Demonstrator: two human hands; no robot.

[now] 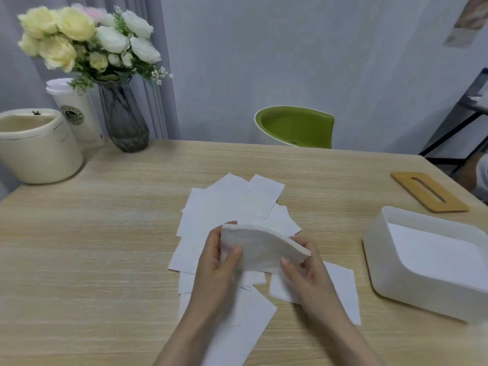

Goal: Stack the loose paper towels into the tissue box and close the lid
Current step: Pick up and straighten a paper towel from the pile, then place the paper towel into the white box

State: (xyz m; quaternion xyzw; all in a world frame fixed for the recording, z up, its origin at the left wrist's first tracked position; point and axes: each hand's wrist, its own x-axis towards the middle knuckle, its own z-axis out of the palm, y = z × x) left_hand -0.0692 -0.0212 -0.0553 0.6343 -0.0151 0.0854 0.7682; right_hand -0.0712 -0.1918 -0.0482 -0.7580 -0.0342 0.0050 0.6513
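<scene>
Both hands hold a small bowed stack of white paper towels above the table's middle. My left hand grips its left end, thumb on top. My right hand pinches its right end. Several loose white paper towels lie scattered flat beneath and around the hands. The white tissue box stands open at the right, with white paper inside. Its wooden lid, with a long slot, lies flat on the table behind the box.
At the back left stand a cream round container, a white lidded cup and a dark glass vase of flowers. A green chair sits behind the wooden table. A black frame stands at the far right.
</scene>
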